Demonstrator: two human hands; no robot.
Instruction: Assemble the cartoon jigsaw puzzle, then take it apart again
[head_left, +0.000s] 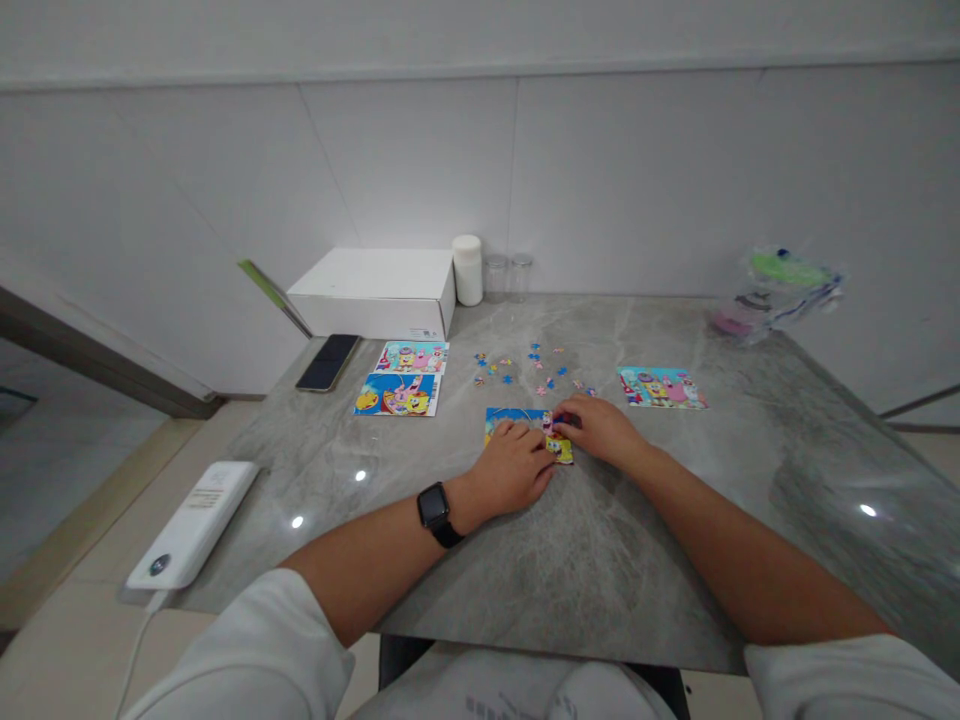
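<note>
A partly assembled jigsaw puzzle (517, 413) with a blue and yellow cartoon picture lies flat on the table before me. My left hand (514, 465) rests palm down across its lower left part, fingers stretched over the pieces and hiding much of the picture. At the right edge, my right hand (596, 428) pinches a small dark blue puzzle piece (559, 420), mostly covered by the fingers. Several loose puzzle pieces (551, 384) are scattered just beyond the puzzle. A finished-looking cartoon puzzle or picture card (662, 388) lies to the right of my right hand.
Two cartoon picture cards (397, 395) lie to the left, near a phone (328, 362). Behind stand a white box (382, 290), a white bottle (468, 271) and two clear glasses (520, 278). A plastic bag (776, 295) sits back right; a white power bank (193, 525) with cable lies left.
</note>
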